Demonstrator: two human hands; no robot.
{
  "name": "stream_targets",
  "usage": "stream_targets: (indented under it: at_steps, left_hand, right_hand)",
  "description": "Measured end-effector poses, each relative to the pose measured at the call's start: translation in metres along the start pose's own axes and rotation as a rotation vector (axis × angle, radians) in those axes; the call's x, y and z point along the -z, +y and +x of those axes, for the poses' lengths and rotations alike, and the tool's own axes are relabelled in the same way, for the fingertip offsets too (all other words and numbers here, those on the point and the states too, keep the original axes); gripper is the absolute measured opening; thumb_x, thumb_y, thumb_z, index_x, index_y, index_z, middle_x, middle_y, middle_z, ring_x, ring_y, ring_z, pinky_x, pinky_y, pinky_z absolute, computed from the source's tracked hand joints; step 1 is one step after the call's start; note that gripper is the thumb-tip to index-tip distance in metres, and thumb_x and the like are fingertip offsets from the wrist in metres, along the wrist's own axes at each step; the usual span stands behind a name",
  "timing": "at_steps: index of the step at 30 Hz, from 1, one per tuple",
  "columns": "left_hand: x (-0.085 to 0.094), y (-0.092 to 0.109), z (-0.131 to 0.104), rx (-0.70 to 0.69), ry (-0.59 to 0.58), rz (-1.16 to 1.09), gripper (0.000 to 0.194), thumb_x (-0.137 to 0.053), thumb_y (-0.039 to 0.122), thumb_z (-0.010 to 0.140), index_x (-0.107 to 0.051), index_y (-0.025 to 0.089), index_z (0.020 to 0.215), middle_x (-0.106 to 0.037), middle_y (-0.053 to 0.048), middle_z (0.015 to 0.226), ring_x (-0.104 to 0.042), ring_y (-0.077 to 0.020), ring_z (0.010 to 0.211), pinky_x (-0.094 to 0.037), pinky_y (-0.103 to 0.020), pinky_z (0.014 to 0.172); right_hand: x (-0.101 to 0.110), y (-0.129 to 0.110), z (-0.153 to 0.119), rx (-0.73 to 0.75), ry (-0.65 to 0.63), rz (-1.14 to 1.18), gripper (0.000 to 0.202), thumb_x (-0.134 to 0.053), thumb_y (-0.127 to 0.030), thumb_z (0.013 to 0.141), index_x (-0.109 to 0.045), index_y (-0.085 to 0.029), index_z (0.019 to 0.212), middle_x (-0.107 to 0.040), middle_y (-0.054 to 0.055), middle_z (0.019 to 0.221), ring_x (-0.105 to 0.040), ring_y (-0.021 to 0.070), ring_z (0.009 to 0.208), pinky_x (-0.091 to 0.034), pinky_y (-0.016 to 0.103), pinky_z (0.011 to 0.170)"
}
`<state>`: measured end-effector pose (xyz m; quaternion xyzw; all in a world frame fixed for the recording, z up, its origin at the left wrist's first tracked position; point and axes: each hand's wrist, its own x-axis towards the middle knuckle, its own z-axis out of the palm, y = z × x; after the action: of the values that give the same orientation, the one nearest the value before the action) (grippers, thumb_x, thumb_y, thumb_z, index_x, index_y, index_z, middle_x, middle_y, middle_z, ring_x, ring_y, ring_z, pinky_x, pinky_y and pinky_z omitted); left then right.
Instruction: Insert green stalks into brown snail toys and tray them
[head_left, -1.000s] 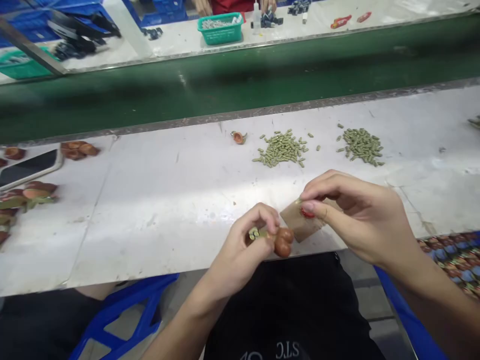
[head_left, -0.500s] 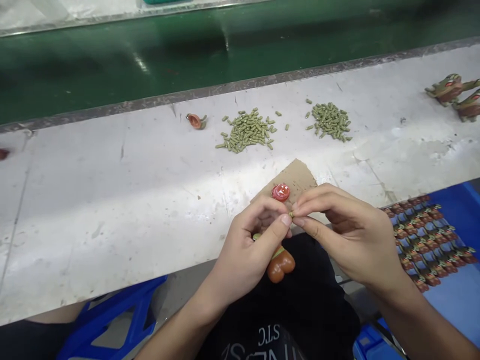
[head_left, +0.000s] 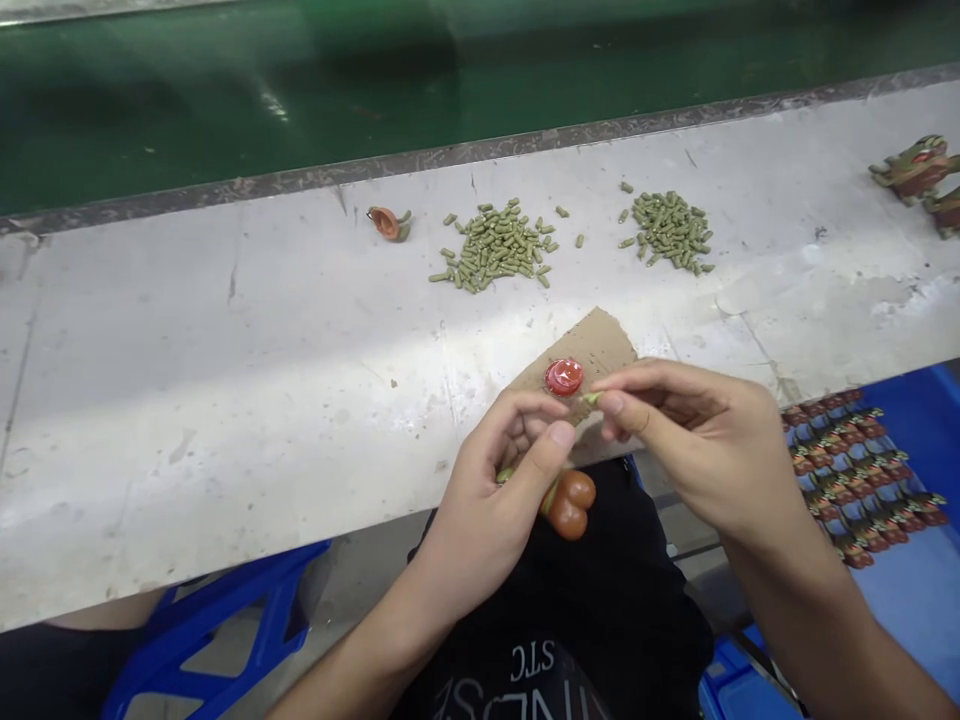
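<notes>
My left hand [head_left: 506,490] is curled around a brown and green figure [head_left: 570,505], whose two round brown lobes stick out below the thumb; the rest is hidden in the palm. Between the thumb and forefinger of my right hand [head_left: 697,450] is a small green piece [head_left: 592,398], pinched just right of the left fingertips and apart from them. Beyond the hands, a glossy red blob [head_left: 563,377] sits on a piece of brown cardboard [head_left: 598,340]. Two heaps of small green pieces, one at the centre [head_left: 499,245] and one farther right [head_left: 671,230], lie on the table.
A small orange-brown part [head_left: 386,223] lies left of the heaps on the white table [head_left: 225,400]. Painted figures [head_left: 915,170] stand at the far right. Rows of similar figures [head_left: 862,470] fill a blue bin at the lower right. A blue stool [head_left: 217,640] is at the lower left.
My hands have parted: the right fingertips have moved up and slightly right with the small green piece. The brown lobes in my left hand have shifted up and tilted.
</notes>
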<state>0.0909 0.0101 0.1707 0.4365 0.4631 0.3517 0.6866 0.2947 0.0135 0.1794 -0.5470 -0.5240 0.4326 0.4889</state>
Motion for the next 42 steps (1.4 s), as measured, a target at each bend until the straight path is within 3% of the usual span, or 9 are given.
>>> stream_targets:
  at_steps: [3,7,11,14,18,24,35,39,42]
  left_hand:
    - [0.013,0.003,0.000,0.015,0.058,0.071,0.031,-0.082,0.056,0.108,-0.078,0.027,0.119,-0.067,0.002,0.086,-0.073,-0.0157,0.074,-0.063,-0.031,0.074]
    - [0.041,0.001,0.004,-0.166,0.310,0.495,0.029,-0.095,0.042,0.092,-0.085,0.027,0.115,-0.066,-0.004,0.106,-0.075,-0.0232,0.098,-0.069,-0.039,0.089]
    - [0.061,-0.017,0.004,-0.372,0.446,0.868,0.036,-0.085,0.033,0.102,-0.079,0.022,0.136,-0.057,-0.010,0.124,-0.070,-0.0280,0.113,-0.068,-0.048,0.103]
    - [0.066,-0.028,0.000,-0.477,0.384,1.069,0.033,-0.074,0.027,0.110,-0.072,0.015,0.141,-0.052,-0.015,0.128,-0.065,-0.0324,0.121,-0.065,-0.052,0.106]
    - [0.064,-0.028,-0.001,-0.528,0.287,1.190,0.014,-0.065,0.024,0.116,-0.071,0.017,0.126,-0.062,-0.015,0.122,-0.062,-0.0338,0.114,-0.062,-0.052,0.100]
    - [0.060,-0.019,-0.003,-0.458,0.349,0.896,0.005,-0.065,0.028,0.119,-0.066,0.025,0.123,-0.080,-0.005,0.113,-0.075,-0.0254,0.105,-0.061,-0.041,0.091]
    - [0.058,-0.026,-0.008,-0.452,0.322,0.610,0.018,-0.057,0.034,0.123,-0.060,0.027,0.139,-0.075,-0.005,0.117,-0.074,-0.0218,0.099,-0.061,-0.041,0.087]
    - [0.052,-0.028,-0.010,-0.462,0.303,0.394,0.012,-0.056,0.033,0.124,-0.058,0.030,0.135,-0.069,-0.006,0.123,-0.072,-0.0230,0.113,-0.062,-0.039,0.094]
    - [0.045,-0.024,-0.010,-0.352,0.233,0.299,0.009,-0.057,0.037,0.125,-0.062,0.030,0.128,-0.071,-0.005,0.120,-0.071,-0.0211,0.107,-0.063,-0.037,0.091]
  right_hand:
    - [0.005,0.004,0.009,0.235,0.057,-0.335,0.016,-0.085,-0.011,0.106,-0.091,-0.025,0.106,-0.087,-0.001,0.098,-0.081,0.0133,0.085,-0.066,0.024,0.080]
    - [0.007,0.009,0.016,0.438,-0.011,-0.580,0.014,-0.080,-0.003,0.108,-0.087,-0.015,0.107,-0.086,0.005,0.100,-0.081,0.0173,0.092,-0.065,0.029,0.083]
    - [0.006,0.012,0.015,0.583,-0.071,-0.648,0.015,-0.077,0.002,0.108,-0.085,-0.010,0.111,-0.087,0.010,0.105,-0.084,0.0187,0.098,-0.068,0.027,0.092]
    - [0.005,0.013,0.014,0.648,-0.085,-0.661,0.015,-0.078,0.002,0.108,-0.084,-0.010,0.114,-0.088,0.012,0.110,-0.086,0.0200,0.103,-0.070,0.028,0.099]
    - [0.005,0.016,0.013,0.654,-0.086,-0.655,0.016,-0.077,0.002,0.109,-0.083,-0.011,0.115,-0.089,0.013,0.112,-0.087,0.0208,0.106,-0.071,0.029,0.103]
    - [0.007,0.018,0.011,0.665,-0.077,-0.662,0.016,-0.077,0.000,0.110,-0.085,-0.012,0.117,-0.090,0.013,0.114,-0.088,0.0215,0.107,-0.073,0.030,0.103]
    - [0.004,0.018,0.005,0.523,-0.035,-0.595,0.029,-0.074,-0.008,0.112,-0.091,-0.031,0.119,-0.091,0.006,0.113,-0.088,0.0293,0.102,-0.077,0.048,0.094]
    - [0.002,0.020,0.005,0.351,0.077,-0.487,0.021,-0.080,-0.014,0.109,-0.092,-0.031,0.110,-0.091,0.005,0.106,-0.085,0.0282,0.094,-0.074,0.045,0.084]
    - [0.001,0.024,0.005,0.184,0.110,-0.373,0.012,-0.086,-0.021,0.107,-0.093,-0.030,0.106,-0.090,0.004,0.103,-0.083,0.0252,0.084,-0.073,0.042,0.079]
